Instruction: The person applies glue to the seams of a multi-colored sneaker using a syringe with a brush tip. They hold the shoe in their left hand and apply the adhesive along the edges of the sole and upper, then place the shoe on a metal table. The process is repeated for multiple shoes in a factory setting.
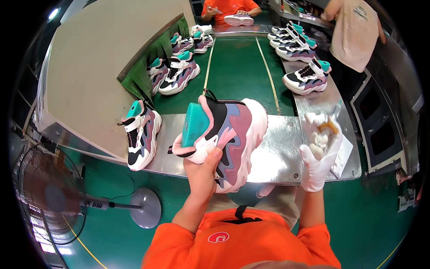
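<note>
A chunky sneaker [239, 130] in pink, mauve, blue-grey and black, with a white sole, is held tilted in front of me. My bare left hand [200, 172] is closed on it, its thumb against a pink strap. A teal shoe last [196, 125] fills the sneaker's opening. To the right, my right hand [315, 172], in a white glove, curls around a whitish, lumpy thing [319, 141] with a yellow-brown edge; its kind is unclear. Beneath both hands lies the metal edge of the work table [275, 154].
A similar sneaker [142, 134] stands at the left; more line both sides of the green conveyor belt [237, 67]. White paper [342, 157] lies near my right hand. A floor fan [53, 197] stands lower left. One co-worker [226, 9] handles a shoe; another [356, 33] stands far right.
</note>
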A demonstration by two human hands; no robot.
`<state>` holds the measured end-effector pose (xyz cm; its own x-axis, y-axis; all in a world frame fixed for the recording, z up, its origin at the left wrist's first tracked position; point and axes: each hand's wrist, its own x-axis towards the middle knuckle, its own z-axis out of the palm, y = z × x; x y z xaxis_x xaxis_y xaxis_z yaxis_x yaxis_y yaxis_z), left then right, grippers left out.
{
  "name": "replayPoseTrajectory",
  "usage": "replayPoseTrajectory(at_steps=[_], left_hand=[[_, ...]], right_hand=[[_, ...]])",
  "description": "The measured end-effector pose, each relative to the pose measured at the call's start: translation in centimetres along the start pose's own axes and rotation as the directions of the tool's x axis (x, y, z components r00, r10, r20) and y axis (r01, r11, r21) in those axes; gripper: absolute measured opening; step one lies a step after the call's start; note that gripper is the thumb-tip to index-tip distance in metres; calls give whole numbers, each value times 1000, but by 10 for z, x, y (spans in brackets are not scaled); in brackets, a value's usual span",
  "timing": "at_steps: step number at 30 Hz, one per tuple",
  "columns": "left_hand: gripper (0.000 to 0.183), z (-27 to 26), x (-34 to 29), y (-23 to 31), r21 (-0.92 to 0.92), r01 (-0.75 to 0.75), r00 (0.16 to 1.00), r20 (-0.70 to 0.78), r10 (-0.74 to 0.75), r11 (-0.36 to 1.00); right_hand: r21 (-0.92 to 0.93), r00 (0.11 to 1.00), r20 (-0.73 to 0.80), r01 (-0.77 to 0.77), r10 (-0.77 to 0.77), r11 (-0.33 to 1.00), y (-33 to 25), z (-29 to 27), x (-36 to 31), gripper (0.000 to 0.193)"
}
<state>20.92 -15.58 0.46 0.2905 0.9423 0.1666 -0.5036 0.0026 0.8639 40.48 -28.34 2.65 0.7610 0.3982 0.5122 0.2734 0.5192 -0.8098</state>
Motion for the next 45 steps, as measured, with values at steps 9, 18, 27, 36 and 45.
replayPoseTrajectory(at_steps=[9,18,27,36,45], left_hand=[[77,3,6,-7,6,2,1000,0,-2,1000],[77,19,8,8,203,-93,985,161,60,975],[75,29,41,-2,428,216,872,320,-371,877],[71,49,51,-7,603,337,793,232,-563,723],[64,43,44,-7,717,211,819,241,-521,664]], right_hand=[[-144,953,-160,-280,257,949,40,-59,-31,73],[-79,903,-123,-422,411,903,27,-77,-28,75],[51,818,-49,-571,573,820,-5,-89,-49,60],[484,673,394,-731,626,481,10,-70,-56,103],[454,660,449,-749,602,483,24,-66,-49,96]])
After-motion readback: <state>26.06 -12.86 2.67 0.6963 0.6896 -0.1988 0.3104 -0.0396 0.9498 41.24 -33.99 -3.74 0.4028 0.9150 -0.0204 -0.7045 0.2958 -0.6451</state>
